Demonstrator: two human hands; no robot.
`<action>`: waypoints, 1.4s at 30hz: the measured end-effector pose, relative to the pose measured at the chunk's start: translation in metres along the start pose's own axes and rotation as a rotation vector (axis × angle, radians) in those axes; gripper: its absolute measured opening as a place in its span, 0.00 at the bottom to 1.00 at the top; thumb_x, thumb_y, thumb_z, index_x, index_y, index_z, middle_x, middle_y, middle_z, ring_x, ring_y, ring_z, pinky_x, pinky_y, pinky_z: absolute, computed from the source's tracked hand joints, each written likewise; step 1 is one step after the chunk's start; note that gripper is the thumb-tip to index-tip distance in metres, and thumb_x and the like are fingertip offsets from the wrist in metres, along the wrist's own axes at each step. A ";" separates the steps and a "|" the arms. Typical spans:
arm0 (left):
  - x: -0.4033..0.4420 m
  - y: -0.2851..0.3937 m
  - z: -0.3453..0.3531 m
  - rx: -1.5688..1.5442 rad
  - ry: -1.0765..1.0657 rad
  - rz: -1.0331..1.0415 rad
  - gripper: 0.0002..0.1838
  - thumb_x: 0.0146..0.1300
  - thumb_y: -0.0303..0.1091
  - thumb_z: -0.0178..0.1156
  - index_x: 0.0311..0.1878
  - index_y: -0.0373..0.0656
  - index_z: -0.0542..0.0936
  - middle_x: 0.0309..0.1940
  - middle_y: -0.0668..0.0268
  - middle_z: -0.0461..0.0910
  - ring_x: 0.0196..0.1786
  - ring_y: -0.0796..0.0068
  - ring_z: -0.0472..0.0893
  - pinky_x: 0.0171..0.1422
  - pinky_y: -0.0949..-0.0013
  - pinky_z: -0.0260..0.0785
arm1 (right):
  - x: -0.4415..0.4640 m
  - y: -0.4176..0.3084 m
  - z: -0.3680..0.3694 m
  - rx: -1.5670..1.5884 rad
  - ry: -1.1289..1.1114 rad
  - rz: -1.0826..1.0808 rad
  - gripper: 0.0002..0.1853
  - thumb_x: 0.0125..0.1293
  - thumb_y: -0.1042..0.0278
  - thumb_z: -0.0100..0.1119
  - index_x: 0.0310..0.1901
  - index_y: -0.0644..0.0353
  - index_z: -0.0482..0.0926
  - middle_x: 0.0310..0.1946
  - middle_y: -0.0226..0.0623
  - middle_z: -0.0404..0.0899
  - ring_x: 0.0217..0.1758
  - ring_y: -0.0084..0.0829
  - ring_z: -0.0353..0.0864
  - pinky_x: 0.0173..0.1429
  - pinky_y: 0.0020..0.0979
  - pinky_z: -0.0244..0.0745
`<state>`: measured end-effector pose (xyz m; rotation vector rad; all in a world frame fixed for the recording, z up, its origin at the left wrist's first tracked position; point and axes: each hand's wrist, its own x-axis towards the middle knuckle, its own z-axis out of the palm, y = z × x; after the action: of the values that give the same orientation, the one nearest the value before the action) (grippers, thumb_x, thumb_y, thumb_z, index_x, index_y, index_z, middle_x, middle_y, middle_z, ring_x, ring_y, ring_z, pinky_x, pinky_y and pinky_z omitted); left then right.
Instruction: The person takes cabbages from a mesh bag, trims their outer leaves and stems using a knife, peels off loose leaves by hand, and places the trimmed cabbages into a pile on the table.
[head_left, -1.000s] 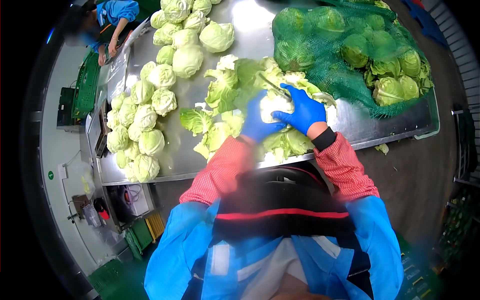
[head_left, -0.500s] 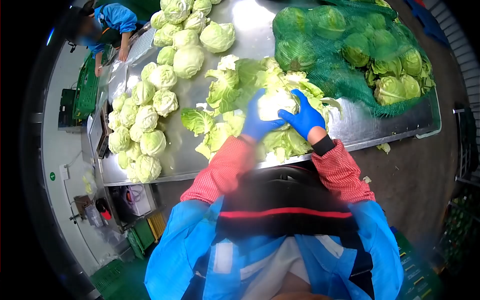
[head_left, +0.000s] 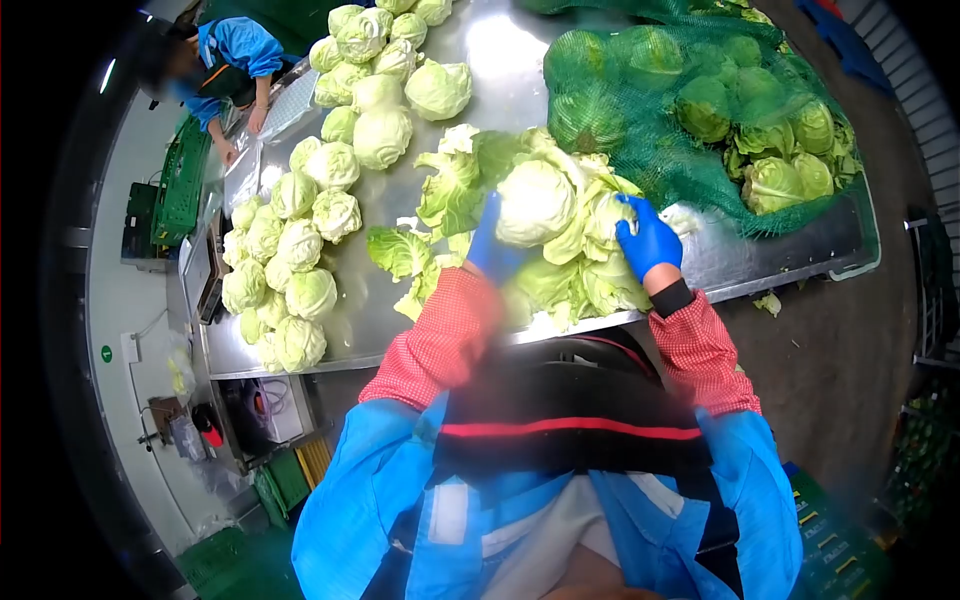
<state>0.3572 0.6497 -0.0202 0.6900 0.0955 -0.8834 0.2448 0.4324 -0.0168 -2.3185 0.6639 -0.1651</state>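
A pale round cabbage (head_left: 536, 203) rests among loose green leaves (head_left: 446, 190) on the metal table. My left hand (head_left: 492, 243), in a blue glove, is at the cabbage's left side, its fingers blurred and partly hidden. On the right, my gloved right hand (head_left: 649, 238) has its fingers closed on outer leaves (head_left: 606, 222) beside the cabbage. More leaves (head_left: 590, 288) lie below the cabbage, between my wrists.
Trimmed cabbages (head_left: 300, 244) are heaped on the left of the metal table (head_left: 360, 318). A green net bag (head_left: 655, 135) of cabbages lies at the right. A co-worker's arms (head_left: 262, 98) reach over the far left end.
The cabbage now shows its smooth round side, and my right hand has moved right, away from it, with leaves. My left hand has shifted slightly left.
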 end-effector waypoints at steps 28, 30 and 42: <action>0.012 0.000 0.034 0.490 -0.033 0.350 0.30 0.68 0.56 0.47 0.64 0.44 0.68 0.57 0.59 0.74 0.58 0.66 0.75 0.64 0.63 0.67 | -0.011 -0.051 -0.013 0.412 -0.100 -0.270 0.38 0.55 0.48 0.65 0.65 0.54 0.65 0.57 0.46 0.75 0.59 0.41 0.76 0.59 0.34 0.71; -0.002 0.006 0.045 0.634 -0.093 0.092 0.37 0.64 0.64 0.47 0.68 0.48 0.62 0.64 0.57 0.67 0.63 0.58 0.70 0.65 0.52 0.65 | -0.014 -0.040 -0.012 0.435 -0.114 -0.255 0.32 0.57 0.52 0.65 0.62 0.53 0.69 0.55 0.43 0.77 0.56 0.39 0.78 0.58 0.33 0.72; -0.003 -0.010 0.040 0.033 -0.044 0.028 0.44 0.60 0.72 0.44 0.70 0.48 0.60 0.67 0.54 0.64 0.66 0.50 0.66 0.65 0.41 0.63 | -0.017 -0.079 -0.048 -0.123 0.150 -0.451 0.59 0.42 0.39 0.71 0.74 0.46 0.48 0.37 0.45 0.78 0.29 0.43 0.81 0.32 0.37 0.77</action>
<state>0.3402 0.6239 0.0074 0.7003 0.0318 -0.8745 0.2486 0.4609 0.0724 -2.5626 0.2151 -0.5210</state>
